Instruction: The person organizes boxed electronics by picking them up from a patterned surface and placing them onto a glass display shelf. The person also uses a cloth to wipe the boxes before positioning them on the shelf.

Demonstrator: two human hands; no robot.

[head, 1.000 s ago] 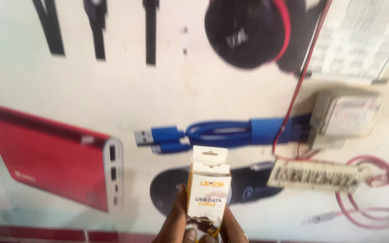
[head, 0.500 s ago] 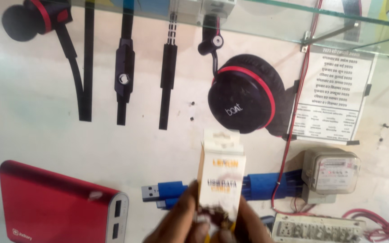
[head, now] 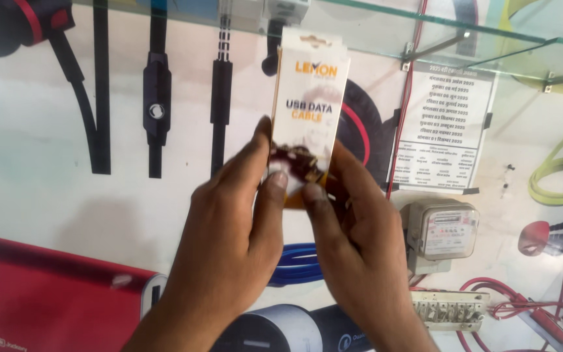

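White cardboard cable box (head: 309,98) is standing upright at chest height, before a wall poster — left hand (head: 229,241) and right hand (head: 353,241) are pinching its lower end together. Thumbs are pressing hard; the flap could tear or the box slip.

We see a tall white and orange cable box (head: 309,98) held upright at centre. To its right a white printed notice (head: 447,127) hangs on the wall, and below that sits a grey electricity meter (head: 441,231) with a pale label face.
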